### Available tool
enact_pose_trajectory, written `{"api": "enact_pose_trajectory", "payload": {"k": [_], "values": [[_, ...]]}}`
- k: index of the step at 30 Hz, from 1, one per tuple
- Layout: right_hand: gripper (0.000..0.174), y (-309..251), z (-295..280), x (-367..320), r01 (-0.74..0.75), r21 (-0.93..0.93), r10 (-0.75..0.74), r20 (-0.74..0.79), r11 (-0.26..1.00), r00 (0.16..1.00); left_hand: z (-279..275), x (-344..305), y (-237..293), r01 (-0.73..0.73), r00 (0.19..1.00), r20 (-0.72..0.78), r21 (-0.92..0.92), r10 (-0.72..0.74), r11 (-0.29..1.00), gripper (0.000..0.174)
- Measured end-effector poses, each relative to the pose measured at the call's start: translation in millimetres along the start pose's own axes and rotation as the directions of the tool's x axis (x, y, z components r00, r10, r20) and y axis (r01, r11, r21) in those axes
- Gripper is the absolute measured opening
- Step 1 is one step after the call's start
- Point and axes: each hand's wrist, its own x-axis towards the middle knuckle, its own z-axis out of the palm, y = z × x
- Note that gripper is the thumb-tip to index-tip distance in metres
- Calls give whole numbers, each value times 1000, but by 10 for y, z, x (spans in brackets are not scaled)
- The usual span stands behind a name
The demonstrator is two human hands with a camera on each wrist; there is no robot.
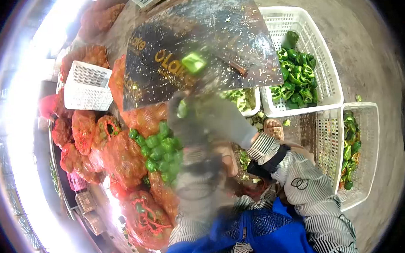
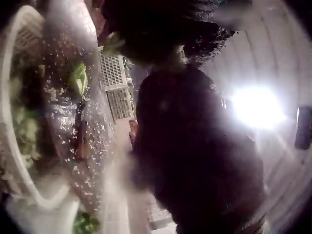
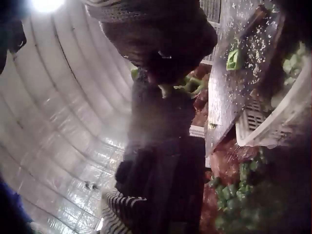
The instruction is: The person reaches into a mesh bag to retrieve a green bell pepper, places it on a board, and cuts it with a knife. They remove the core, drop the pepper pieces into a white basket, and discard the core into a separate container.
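Both gloved hands are together in front of the body, blurred in the head view. The left hand grips a green pepper, its fingers curled around it. Close against it, the right hand holds the same pepper from the other side. In the right wrist view, torn-looking green pepper flesh shows below the right hand. The dark hands hide much of the pepper in both wrist views. A cut green pepper lies on the dark board just beyond the hands.
A brown-handled tool lies on the board among scattered pale seeds. White crates with green peppers stand at the right. Under the board's near edge is a tub of green scraps. Green peppers and red net sacks lie at the left.
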Motion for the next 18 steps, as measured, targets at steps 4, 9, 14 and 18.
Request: {"api": "enact_pose_trajectory", "payload": {"k": [4, 9, 14, 18], "values": [[20, 10, -261, -132, -33, -493, -11, -86, 869, 996, 139, 109, 185, -224, 972, -148, -352, 182, 909, 21], [13, 31, -606, -245, -115, -335, 51, -194, 935, 980, 797, 580, 582, -707, 687, 164, -77, 708, 703, 24], [27, 137, -922, -211, -221, -630, 236, -61, 744, 970, 998, 1398, -574, -374, 861, 464, 307, 206, 875, 31], [26, 118, -1030, -227, -227, -617, 282, -10, 753, 959, 1172, 1483, -1078, -363, 834, 550, 597, -36, 715, 44]]}}
